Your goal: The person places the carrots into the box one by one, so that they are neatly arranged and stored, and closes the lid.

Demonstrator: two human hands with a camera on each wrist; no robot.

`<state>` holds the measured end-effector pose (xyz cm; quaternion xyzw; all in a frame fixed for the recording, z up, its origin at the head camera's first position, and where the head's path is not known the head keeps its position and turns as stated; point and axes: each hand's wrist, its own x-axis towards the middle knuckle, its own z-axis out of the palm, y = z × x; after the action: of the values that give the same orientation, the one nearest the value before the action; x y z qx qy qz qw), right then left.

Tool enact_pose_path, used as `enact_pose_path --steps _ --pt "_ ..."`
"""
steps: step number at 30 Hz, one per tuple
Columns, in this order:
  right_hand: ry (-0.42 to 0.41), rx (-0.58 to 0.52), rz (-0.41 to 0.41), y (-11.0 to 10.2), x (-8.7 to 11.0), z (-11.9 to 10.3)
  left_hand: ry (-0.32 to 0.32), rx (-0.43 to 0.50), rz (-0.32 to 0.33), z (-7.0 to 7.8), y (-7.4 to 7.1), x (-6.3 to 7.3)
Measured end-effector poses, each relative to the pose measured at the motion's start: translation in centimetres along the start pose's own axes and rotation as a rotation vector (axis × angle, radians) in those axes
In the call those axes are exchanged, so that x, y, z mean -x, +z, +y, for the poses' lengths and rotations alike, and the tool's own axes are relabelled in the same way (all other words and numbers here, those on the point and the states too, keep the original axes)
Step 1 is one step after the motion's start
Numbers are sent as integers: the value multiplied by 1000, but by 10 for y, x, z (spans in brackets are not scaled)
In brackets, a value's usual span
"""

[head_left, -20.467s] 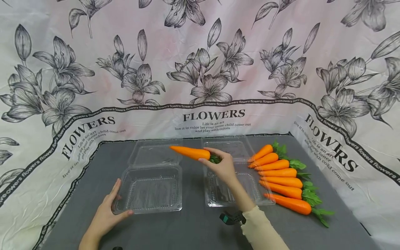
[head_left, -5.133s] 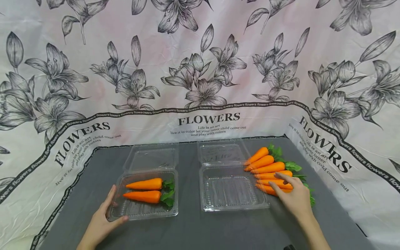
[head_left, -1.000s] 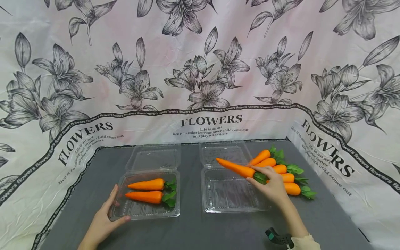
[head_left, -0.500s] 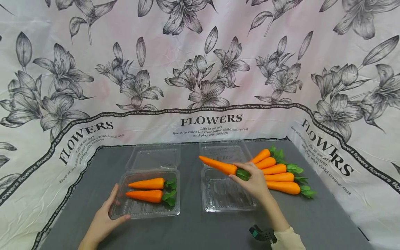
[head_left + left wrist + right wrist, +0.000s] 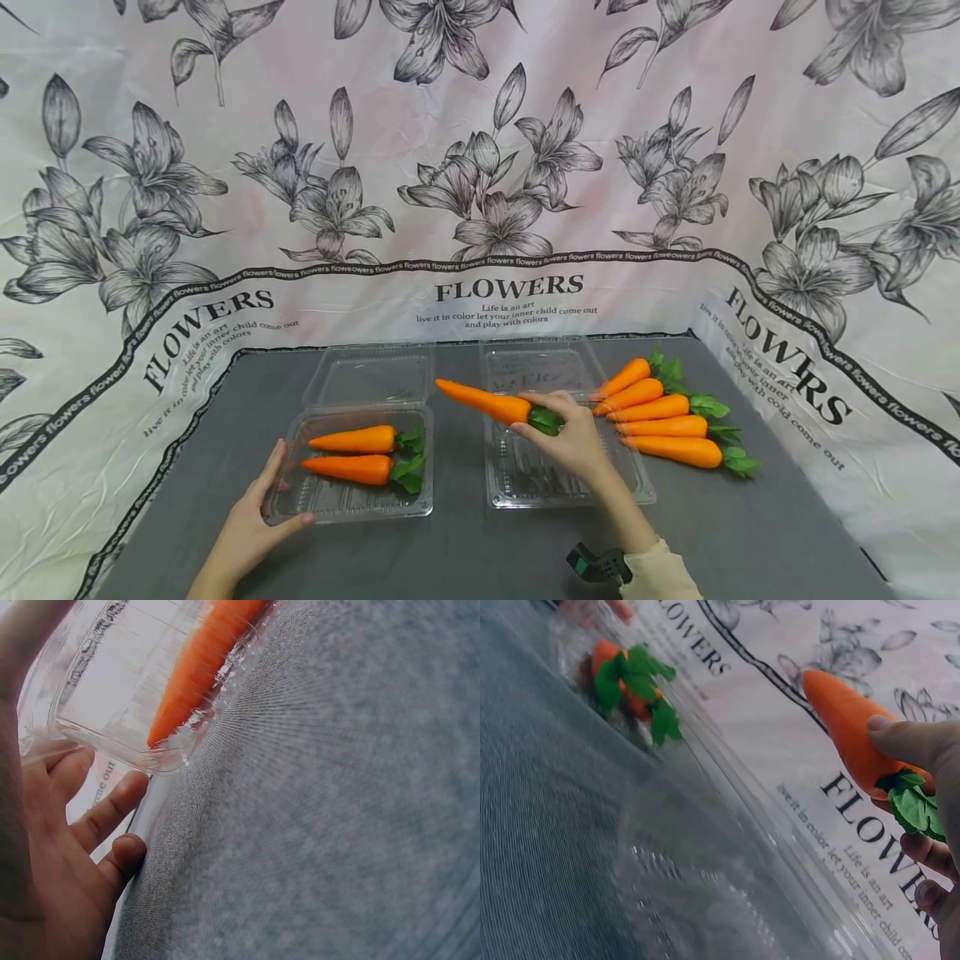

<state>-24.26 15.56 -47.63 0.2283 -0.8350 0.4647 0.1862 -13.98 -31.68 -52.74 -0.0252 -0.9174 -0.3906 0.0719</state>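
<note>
My right hand [image 5: 572, 437] pinches an orange carrot [image 5: 483, 403] near its green leafy top, the tip pointing left. The carrot [image 5: 847, 727] is held in the air over the right clear plastic clamshell box [image 5: 570, 502], as the right wrist view also shows. My left hand [image 5: 251, 521] rests at the front left corner of the left clear clamshell box [image 5: 360, 513], fingers spread along its side and thumb at the front edge. Two carrots [image 5: 348, 470] lie side by side in that box, leaves to the right. Through its wall, one carrot [image 5: 187, 682] shows in the left wrist view.
On the right of the grey table [image 5: 457, 550], several carrots [image 5: 675, 451] lie in a row, leaves outward, some tips over the right box's edge. Both boxes' lids [image 5: 371, 375] lie back toward the flower-printed cloth [image 5: 510, 208]. A black wristband device [image 5: 597, 563] shows by the right wrist.
Over the last second, my right hand has carried the carrot leftward across the right box. Earlier, the left box went from no carrots to two. The left hand has stayed at its box.
</note>
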Motion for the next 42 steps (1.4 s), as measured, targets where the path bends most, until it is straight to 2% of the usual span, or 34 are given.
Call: enact_pose_path --steps 5,22,33,42 --pt "-9 -8 -10 9 -3 -6 -8 -7 -12 0 -1 -2" --pt "-98 -64 -82 41 -14 -31 23 6 17 -1 0 -2" --pt "-154 -70 -160 63 -18 -52 17 4 17 -3 1 -1" --pt "-130 -75 -257 90 -15 -67 2 -16 18 -3 2 0"
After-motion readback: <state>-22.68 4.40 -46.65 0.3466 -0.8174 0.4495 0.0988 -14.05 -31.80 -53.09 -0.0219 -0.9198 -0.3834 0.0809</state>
